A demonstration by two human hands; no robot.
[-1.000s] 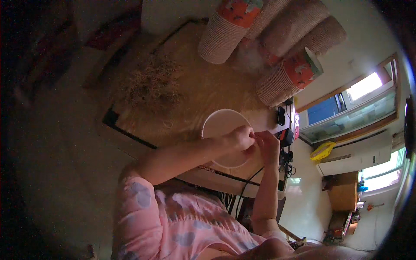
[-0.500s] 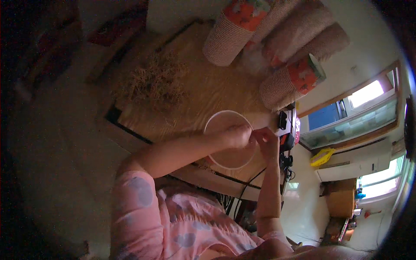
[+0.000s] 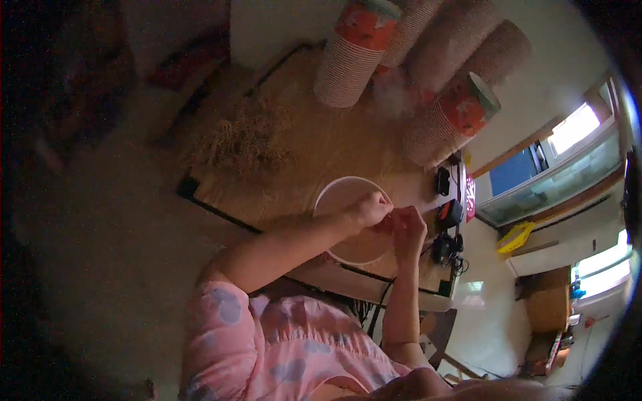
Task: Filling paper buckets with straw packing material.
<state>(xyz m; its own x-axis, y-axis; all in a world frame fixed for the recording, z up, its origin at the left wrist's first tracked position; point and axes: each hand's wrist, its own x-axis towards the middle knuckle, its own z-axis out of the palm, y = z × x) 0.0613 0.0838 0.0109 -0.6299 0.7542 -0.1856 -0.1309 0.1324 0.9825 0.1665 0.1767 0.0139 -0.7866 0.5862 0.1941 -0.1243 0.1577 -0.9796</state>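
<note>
A round white-rimmed tub stands near the table's front edge. Over its right half, my left hand is closed, thumb and fingers pinched together. Fingertip to fingertip with it, my right hand is also closed, above the tub's right rim. Whatever the two pinches hold is too small and blurred to make out. Beyond the tub, on the left part of the table, lies a loose tangle of thin, dry, brownish sprigs.
Tall stacks of ribbed paper cups with orange-red and green print stand at the back, with another cup stack nearer on the right. Small black devices and cables line the table's right side. The wooden tabletop ends at a dark-edged border.
The view has shifted slightly. My right hand has turned and its fingers have folded in more, while my left hand stays pinched over the tub. The tub and sprigs look undisturbed.
</note>
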